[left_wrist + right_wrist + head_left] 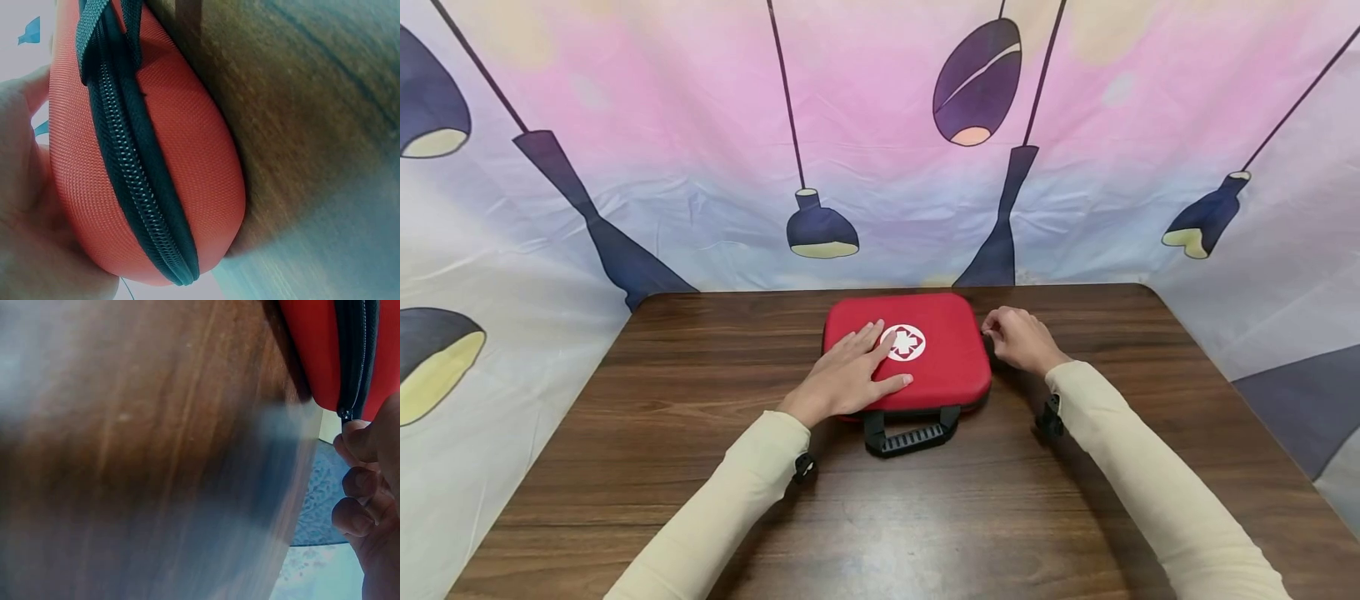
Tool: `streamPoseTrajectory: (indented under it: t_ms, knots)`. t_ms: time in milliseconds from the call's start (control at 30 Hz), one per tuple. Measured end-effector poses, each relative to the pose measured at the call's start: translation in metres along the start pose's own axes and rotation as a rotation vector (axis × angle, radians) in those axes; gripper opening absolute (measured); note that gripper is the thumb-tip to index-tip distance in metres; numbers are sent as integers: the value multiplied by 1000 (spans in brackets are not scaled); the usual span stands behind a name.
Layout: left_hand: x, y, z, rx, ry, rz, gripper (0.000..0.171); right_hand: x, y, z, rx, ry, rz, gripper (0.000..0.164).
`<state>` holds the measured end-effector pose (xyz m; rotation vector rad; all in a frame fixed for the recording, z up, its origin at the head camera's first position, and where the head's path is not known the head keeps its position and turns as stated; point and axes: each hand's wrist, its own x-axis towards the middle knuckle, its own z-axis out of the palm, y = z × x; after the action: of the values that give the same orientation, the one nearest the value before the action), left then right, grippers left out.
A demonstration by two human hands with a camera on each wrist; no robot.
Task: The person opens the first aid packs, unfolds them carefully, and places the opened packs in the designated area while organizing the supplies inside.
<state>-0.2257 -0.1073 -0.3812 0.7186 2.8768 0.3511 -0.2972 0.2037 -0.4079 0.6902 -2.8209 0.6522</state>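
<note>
- Case [953,371], in the head view: red, lying flat on the wooden table [662,433] ahead of the person, its longer axis apparently running left to right, its black handle [913,439] toward the body. The left hand [842,373] rests across its top, fingers straight, index tip at the white emblem [904,342]. The right hand [1024,340] is beside its right edge, fingers curled; their hold is hidden here.
- Left wrist view: the black zip [131,153] runs along the case's side, teeth meshed where visible, with the left hand against the top face.
- Right wrist view: the right hand's thumb and a finger pinch at the zip slider [345,415], which sits on the case's right side; the right hand is therefore the nearer one, the left well apart from the slider.
</note>
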Motion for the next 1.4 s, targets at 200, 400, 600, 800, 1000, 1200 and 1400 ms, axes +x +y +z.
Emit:
streamPoseTrajectory:
  t_ms: [200, 400, 600, 800, 1000, 1200, 1400]
  knots:
    - [1, 0, 1, -3, -2, 5, 86, -10, -1, -2, -11, -5, -19, 10]
    - [0, -1, 2, -9, -11, -2, 86, -20, -6, -5, -22, -17, -48, 7]
    - [0, -2, 3, -13, -11, -2, 86, -30, -11, -7, -32, -21, -54, 8]
    - [1, -1, 3, -15, -9, 3, 86, -42, -13, -9, -37, -5, -73, 9]
    - [0, 1, 2, -13, -5, 6, 86, -52, -15, -10, -33, 4, -90, 9]
    - [0, 2, 1, -16, -2, 11, 86, -63, -19, -11, -46, 6, -105, 9]
    - [1, 0, 1, -9, -4, 11, 86, -74, -23, -10, -21, 5, -118, 9]
